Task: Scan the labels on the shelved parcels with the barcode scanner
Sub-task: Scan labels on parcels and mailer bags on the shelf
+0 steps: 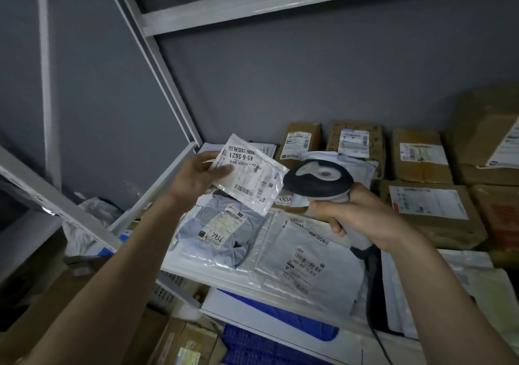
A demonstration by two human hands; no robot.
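One pouch (248, 175) is up off the shelf (213, 276), pinched at its left edge between the thumb and fingers of my left hand (196, 179), label side facing me with its barcodes plain to see. My right hand (362, 218) is wrapped round the grip of the scanner (320, 180), whose dark head sits just beside the pouch's right edge, pointing toward it. I judge I am mid-scan on this one: the head is close but looks a touch off to the side, so the next move calls for tilting the pouch or swinging the scanner until its window faces a barcode squarely. Many parcels wait below and behind: a grey bag (222, 232), a flat mailer (306, 258), and brown boxes (421, 162) along the back wall.
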